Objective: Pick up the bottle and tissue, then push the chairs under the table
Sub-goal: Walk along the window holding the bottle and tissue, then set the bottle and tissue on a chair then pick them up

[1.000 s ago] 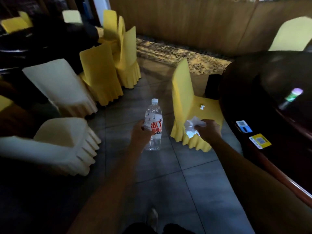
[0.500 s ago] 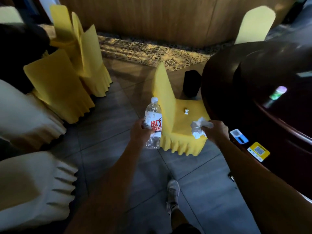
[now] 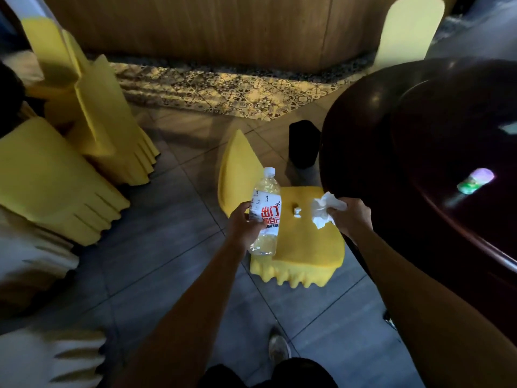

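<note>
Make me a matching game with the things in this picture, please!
Things:
1. bottle
2. tissue
3. small white scrap
4. yellow chair

Places:
A. lying on the chair seat
B. held in the left hand
C. standing next to the dark table
D. held in the right hand

Right pairs: 1-B, 2-D, 3-A, 4-C.
</note>
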